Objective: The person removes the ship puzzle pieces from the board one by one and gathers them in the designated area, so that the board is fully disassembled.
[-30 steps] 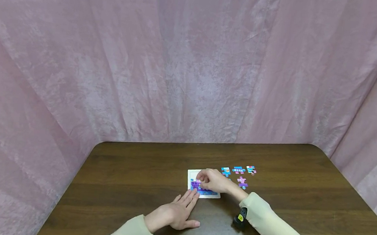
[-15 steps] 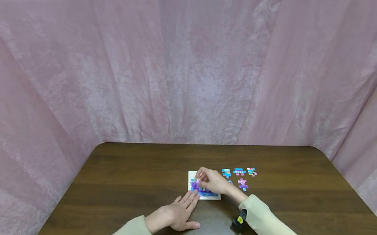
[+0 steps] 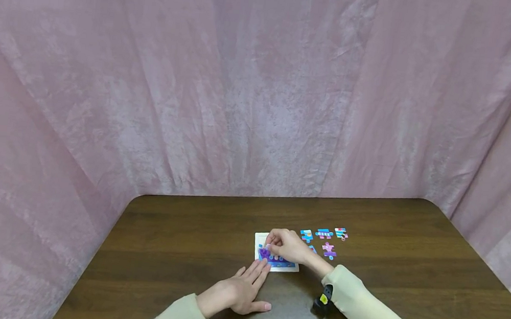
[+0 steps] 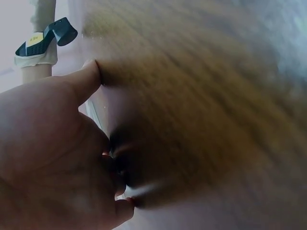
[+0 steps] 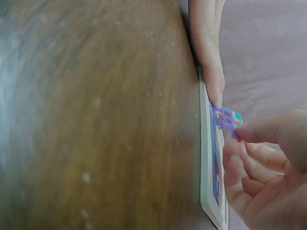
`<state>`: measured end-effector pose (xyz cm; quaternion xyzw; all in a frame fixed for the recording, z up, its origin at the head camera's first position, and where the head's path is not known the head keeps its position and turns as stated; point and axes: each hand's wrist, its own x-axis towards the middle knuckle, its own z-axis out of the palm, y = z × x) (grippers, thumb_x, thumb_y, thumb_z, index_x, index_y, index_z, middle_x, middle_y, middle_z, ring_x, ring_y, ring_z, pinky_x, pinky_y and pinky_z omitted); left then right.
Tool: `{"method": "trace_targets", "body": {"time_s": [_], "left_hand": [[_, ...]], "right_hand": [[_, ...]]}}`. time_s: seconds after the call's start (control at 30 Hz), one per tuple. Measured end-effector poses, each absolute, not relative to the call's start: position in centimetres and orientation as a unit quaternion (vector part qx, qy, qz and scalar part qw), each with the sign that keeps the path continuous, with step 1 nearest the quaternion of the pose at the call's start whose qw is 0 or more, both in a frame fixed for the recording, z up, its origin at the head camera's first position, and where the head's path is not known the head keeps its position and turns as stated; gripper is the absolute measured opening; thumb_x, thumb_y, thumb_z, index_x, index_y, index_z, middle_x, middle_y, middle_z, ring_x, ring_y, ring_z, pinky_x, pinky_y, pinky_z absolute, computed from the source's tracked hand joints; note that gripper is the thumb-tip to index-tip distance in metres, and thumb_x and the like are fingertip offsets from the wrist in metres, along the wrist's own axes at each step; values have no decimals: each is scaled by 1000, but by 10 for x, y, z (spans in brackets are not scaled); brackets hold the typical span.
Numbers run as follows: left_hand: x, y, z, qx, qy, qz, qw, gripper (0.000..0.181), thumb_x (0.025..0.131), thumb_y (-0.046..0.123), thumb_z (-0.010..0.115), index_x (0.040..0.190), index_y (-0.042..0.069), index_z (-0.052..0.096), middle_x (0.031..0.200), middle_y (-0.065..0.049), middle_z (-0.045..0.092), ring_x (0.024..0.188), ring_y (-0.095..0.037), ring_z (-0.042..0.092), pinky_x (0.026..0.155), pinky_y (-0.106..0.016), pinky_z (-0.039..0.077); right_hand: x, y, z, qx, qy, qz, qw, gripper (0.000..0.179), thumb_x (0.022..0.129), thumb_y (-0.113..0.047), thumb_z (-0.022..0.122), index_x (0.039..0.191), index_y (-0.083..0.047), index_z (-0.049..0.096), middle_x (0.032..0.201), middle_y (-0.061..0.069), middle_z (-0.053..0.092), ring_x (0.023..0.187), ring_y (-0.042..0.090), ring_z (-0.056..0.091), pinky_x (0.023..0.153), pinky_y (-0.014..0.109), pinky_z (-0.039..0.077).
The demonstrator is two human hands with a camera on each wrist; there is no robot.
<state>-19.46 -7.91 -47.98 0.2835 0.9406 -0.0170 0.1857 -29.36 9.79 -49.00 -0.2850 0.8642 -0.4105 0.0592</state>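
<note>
The right hand is pinching a thin purple jigsaw piece with a turquoise patch between thumb and fingertips, and the piece is tilting over the left part of a shallow, white-rimmed rectangular puzzle tray. Whether it is touching the pieces below is hard to tell. The left hand is gripping nothing: its straight fingers are resting on the tray's near left corner, apparently steadying it, while its thumb is lying on the table, nearer the person than the tray.

Fitting this piece seems to be the step in hand; the next move is probably calling for laying it flat, lining up its rounded tabs and pressing gently.

Flat blue and purple pieces are filling the tray's near part, while smooth white base is showing toward its far left corner. To the tray's right, knobbly-edged, glossy loose jigsaw pieces are lying apart, one partly hiding behind the right hand. Around the tray, a brown wood-grain table is shining faintly; beyond it, a pink, crushed-velvet-looking curtain is hanging in soft folds.
</note>
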Motion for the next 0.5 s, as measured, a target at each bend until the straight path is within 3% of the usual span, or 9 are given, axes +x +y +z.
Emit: {"method": "trace_targets", "body": {"time_s": [0.37,0.5], "left_hand": [[-191,-79,-474,287,941,-25,177,88,93,65,42,156,10,13,164,-6,9,151,-20,12,119,-41,26],[-195,-80,-483,287,941,-24,178,89,93,67,39,156,11,10,164,-5,5,151,-19,10,119,-42,25]], "right_hand": [[-295,107,-488,-272,856,-436,59,6,90,-5,61,95,-2,65,78,6,68,57,4,54,50,18,45],[-290,112,-481,-256,844,-466,73,7,91,-3,60,96,2,63,78,13,67,60,18,62,54,26,52]]}}
